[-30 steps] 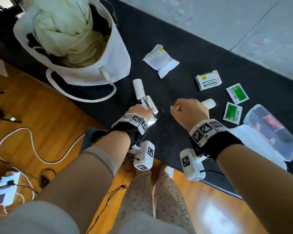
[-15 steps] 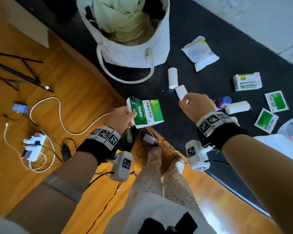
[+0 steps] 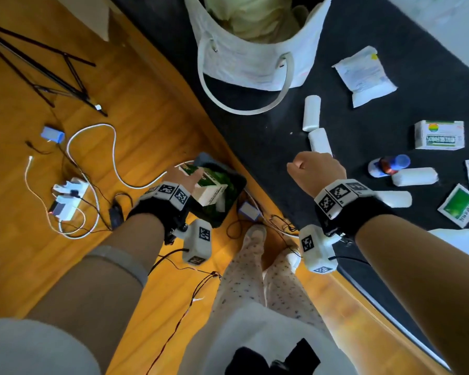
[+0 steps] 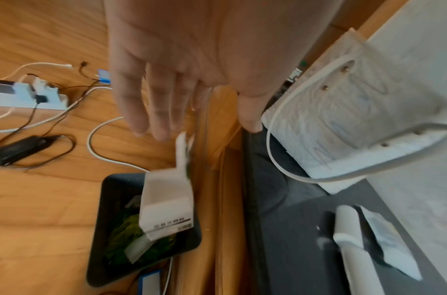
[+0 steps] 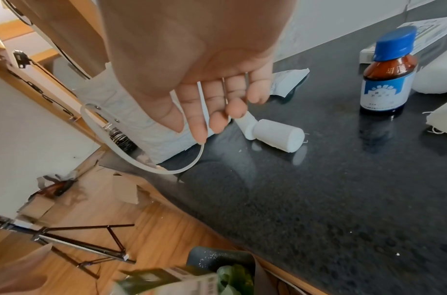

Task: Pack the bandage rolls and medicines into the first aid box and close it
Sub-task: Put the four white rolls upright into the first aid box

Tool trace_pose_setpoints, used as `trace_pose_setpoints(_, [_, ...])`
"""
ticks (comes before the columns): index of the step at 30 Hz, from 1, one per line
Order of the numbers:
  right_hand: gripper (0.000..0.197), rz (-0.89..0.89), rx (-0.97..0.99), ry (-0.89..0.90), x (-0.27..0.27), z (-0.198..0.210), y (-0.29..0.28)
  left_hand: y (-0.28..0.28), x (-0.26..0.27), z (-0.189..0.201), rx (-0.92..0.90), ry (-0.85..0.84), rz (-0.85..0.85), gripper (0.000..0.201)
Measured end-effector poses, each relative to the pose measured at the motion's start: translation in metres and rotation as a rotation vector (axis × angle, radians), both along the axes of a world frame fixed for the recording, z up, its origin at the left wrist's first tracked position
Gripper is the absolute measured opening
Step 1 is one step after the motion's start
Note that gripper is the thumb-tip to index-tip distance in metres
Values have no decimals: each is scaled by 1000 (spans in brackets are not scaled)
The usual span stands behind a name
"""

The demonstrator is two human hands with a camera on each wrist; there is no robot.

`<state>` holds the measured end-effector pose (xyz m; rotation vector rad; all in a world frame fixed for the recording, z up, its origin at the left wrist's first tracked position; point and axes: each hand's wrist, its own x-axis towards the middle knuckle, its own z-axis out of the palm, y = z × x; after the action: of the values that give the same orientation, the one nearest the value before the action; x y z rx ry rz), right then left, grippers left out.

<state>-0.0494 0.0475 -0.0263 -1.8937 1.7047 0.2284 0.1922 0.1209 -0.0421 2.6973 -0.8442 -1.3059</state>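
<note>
My left hand [image 3: 179, 175] hangs low over a dark bin [image 3: 236, 185] on the wooden floor, fingers [image 4: 151, 111] straight. A green-and-white medicine box [image 4: 167, 203] sits blurred just under them, inside the bin [image 4: 109, 219]. My right hand [image 3: 316, 171] hovers over the dark counter, fingers [image 5: 212, 103] loosely curled and holding nothing. On the counter lie white bandage rolls [image 3: 312, 113] [image 3: 320, 140] [image 3: 414, 176], a brown bottle with a blue cap [image 5: 387, 79], a white medicine box [image 3: 439, 135], green sachets [image 3: 459, 205] and a white packet [image 3: 364, 75].
A white tote bag [image 3: 255, 63] stands at the counter's far end. Cables and a power strip [image 3: 68, 196] lie on the floor at the left, by black tripod legs [image 3: 52, 74]. My feet [image 3: 255, 234] are beside the bin. A white plastic piece [image 3: 460, 239] shows at the right border.
My left hand carried the green-and-white box off the counter, down and left over the bin, then opened. The view swung left. My right hand stayed above the counter.
</note>
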Motion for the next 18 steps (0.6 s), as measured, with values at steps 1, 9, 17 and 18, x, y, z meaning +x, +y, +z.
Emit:
trace_pose_setpoints(1, [27, -7, -1, -2, -3, 0, 0, 0, -4, 0, 9, -33, -15, 61])
trace_pose_setpoints(9, [22, -186, 55, -13, -63, 6, 9, -41, -79, 1, -41, 169, -190, 39])
trace_pose_setpoints(17, [23, -545, 175, -65, -167, 0, 41, -76, -174, 8, 48, 407, -224, 29])
trace_pose_setpoints(18, [22, -608, 185, -103, -179, -7, 43, -78, -183, 7, 58, 408, -237, 28])
